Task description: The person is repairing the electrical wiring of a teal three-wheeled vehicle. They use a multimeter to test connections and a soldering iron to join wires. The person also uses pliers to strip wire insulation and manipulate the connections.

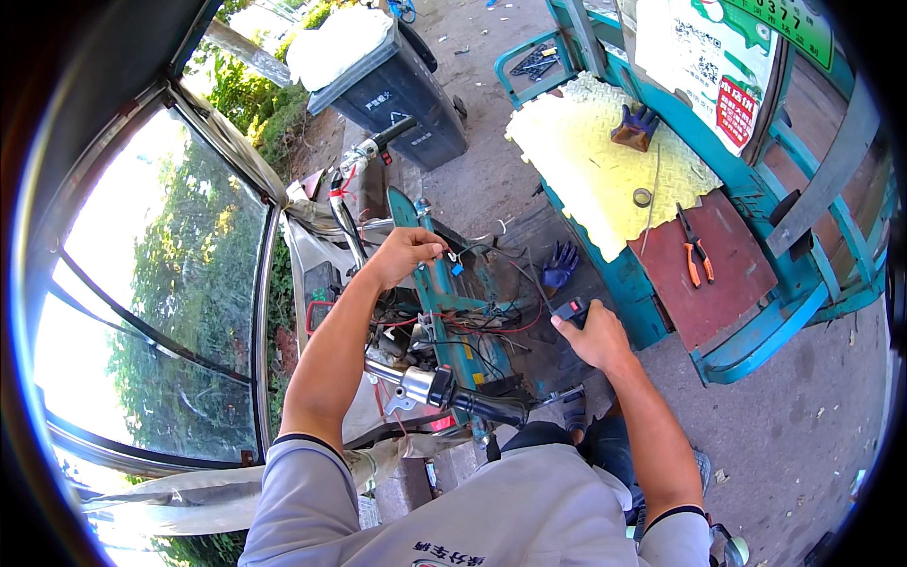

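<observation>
My left hand [408, 253] reaches over the front frame of a teal three-wheeled vehicle, thumb and forefinger pinched on a thin wire end. Just beside those fingertips hangs a small blue connector [457, 268] with white bits by it. In my right hand [597, 335] is a small black device [571, 310] with a red spot on its face, and a dark cable runs from its end toward the left hand. Red and black wires [472, 326] lie loose across the teal frame [440, 312] between my arms. A blue-purple glove [560, 266] lies beyond the device.
Handlebars with a black grip [491, 406] cross the near left. To the right, a teal seat box carries a yellow foam mat [586, 161], a glove [634, 128], a tape roll [642, 197] and orange-handled pliers [696, 257] on a brown board [718, 298]. A grey bin [406, 113] stands beyond.
</observation>
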Available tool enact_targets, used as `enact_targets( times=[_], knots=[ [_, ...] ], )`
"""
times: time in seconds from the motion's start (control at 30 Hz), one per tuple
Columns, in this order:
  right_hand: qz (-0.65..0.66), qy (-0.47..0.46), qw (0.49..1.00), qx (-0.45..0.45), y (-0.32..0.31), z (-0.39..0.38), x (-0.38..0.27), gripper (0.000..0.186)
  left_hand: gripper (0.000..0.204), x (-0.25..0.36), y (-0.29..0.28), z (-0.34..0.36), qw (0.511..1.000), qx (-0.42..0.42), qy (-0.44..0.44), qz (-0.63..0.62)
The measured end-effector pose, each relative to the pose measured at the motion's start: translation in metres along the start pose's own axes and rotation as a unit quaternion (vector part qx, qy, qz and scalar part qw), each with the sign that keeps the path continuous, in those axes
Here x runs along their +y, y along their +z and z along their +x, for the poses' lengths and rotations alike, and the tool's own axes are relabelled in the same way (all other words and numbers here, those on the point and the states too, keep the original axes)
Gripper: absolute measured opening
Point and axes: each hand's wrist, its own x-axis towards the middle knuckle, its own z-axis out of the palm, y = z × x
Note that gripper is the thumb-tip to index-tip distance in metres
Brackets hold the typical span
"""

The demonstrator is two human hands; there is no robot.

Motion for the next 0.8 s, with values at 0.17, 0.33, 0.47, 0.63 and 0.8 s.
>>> enact_targets(
  times=[0.17,0.33,0.47,0.63,0.8],
  knots=[
    [0.007,-0.003,1.000,0.005,0.0003,0.0009,0.0001,0.069,0.021,0.0006,0.0001,-0.0002,1.000,-0.003,-0.001,0.004],
    [0.010,-0.009,1.000,0.009,0.0003,0.0023,0.0005,0.068,0.021,0.0032,0.0016,-0.0004,1.000,0.000,-0.004,0.006],
    [0.014,-0.009,1.000,0.008,-0.0004,0.0023,-0.0031,0.067,0.021,0.0012,0.0006,-0.0003,1.000,0.007,-0.008,0.018],
    [0.018,-0.021,0.999,0.021,0.0013,0.0042,-0.0018,0.067,0.021,0.0052,0.0022,-0.0012,1.000,0.004,-0.001,0.028],
    [0.023,-0.023,0.999,0.022,0.0003,0.0046,-0.0048,0.067,0.025,0.0068,0.0037,-0.0036,1.000,-0.004,0.014,0.018]
  ],
)
